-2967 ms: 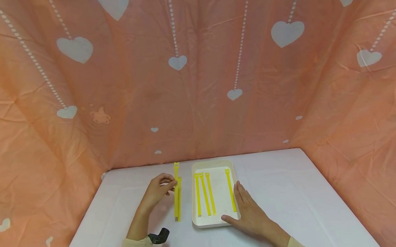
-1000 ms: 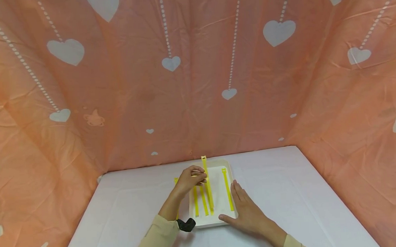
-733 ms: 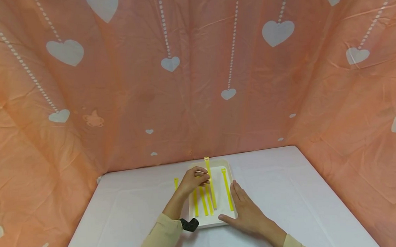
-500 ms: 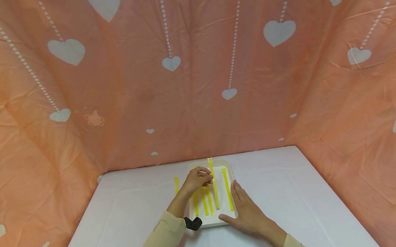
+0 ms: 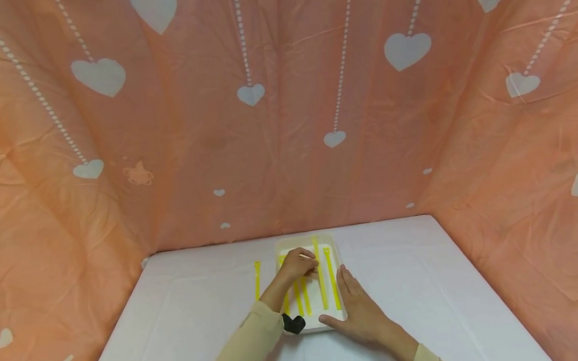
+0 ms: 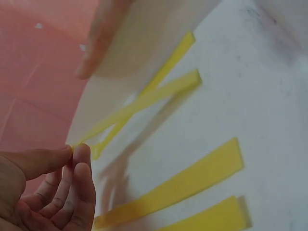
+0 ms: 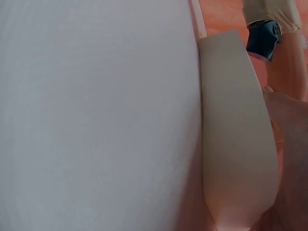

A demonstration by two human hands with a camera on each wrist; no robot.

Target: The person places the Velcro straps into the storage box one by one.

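My left hand (image 5: 299,265) is over the white tray (image 5: 309,329), pinching a yellow hook-and-loop cable tie (image 5: 322,289) near its slotted head, between thumb and fingertip. In the left wrist view, the held tie (image 6: 149,98) slants across another cable tie (image 6: 175,53) lying along the tray's right side. Several more ties (image 5: 306,298) lie lengthwise in the left half, partly covered by my left hand and wrist. My right hand (image 5: 364,309) rests along the tray's right side, fingers straight, thumb at the near right corner. The right wrist view shows the tray's outer wall (image 7: 236,120) beside it.
One yellow cable tie (image 5: 258,279) lies on the white tablecloth (image 5: 197,292) left of the tray, its lower end hidden by the left forearm. An orange curtain (image 5: 288,164) with hearts stands behind the table and at both sides. A black wrist camera (image 5: 293,324) sits on the left wrist.
My left hand has lifted one cable tie from the pair left of the tray, carried it right over the tray and lowered it near the rightmost tie. My right hand has stayed by the tray.
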